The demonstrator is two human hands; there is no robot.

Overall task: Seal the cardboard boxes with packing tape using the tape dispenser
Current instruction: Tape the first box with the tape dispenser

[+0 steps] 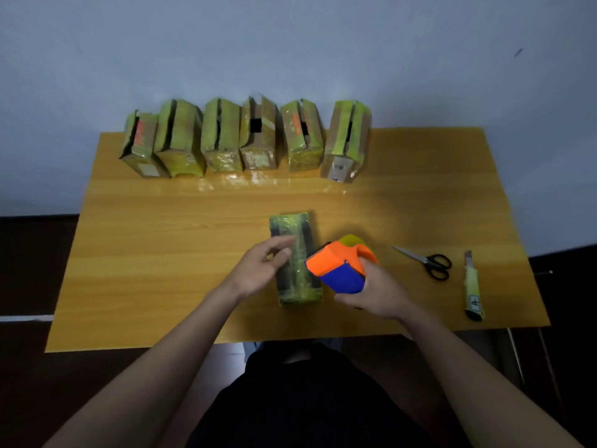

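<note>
Between the hands lies the cardboard box [296,258], small, probably light and slick with tape. The left hand [258,270] steadies it with relaxed fingers; the right hand [376,291] grips the tape dispenser [339,263] just beside it.

Right hand [378,291] holds tape dispenser [339,263] beside taped box [295,258].
</note>
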